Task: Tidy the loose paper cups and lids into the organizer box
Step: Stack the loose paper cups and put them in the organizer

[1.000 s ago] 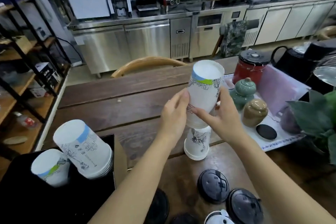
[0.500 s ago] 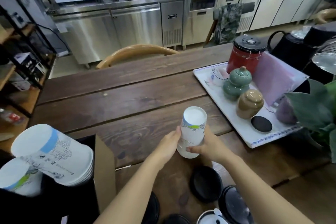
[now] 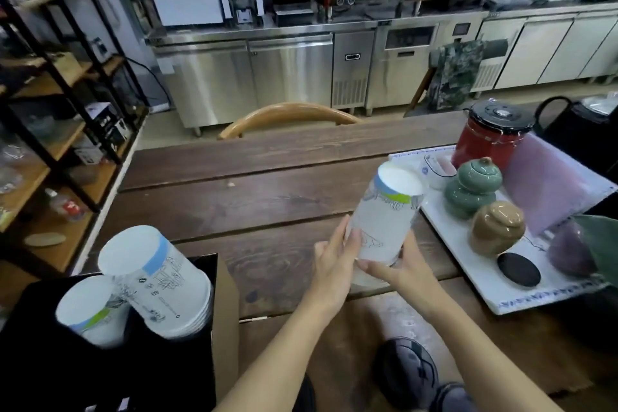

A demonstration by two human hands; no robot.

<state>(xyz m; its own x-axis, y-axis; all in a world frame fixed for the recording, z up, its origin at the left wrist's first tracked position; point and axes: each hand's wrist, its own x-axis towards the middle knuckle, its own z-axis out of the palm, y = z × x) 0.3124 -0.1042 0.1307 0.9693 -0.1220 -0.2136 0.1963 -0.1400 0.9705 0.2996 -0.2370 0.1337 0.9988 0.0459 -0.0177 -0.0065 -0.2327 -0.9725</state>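
An upside-down stack of white paper cups (image 3: pixel 388 214) with blue and green bands is held above the wooden table (image 3: pixel 267 184), tilted to the right. My left hand (image 3: pixel 334 261) grips its left side and my right hand (image 3: pixel 401 267) holds its lower rim. The black organizer box (image 3: pixel 207 361) stands at the lower left with two upside-down cup stacks in it: a large one (image 3: pixel 157 281) and a smaller one (image 3: pixel 90 308). Black plastic lids (image 3: pixel 406 371) lie on the table near the bottom edge, between my forearms.
A white tray (image 3: pixel 495 298) on the right carries a red canister (image 3: pixel 488 137), a green jar (image 3: pixel 471 187), a tan jar (image 3: pixel 498 227) and a black coaster (image 3: pixel 518 269). A wooden chair back (image 3: pixel 287 114) stands beyond the table. Shelving (image 3: pixel 60 130) lines the left.
The raised cup was pushed down over the small cup on the table, and the joined stack is now lifted and tilted to the right in both hands.
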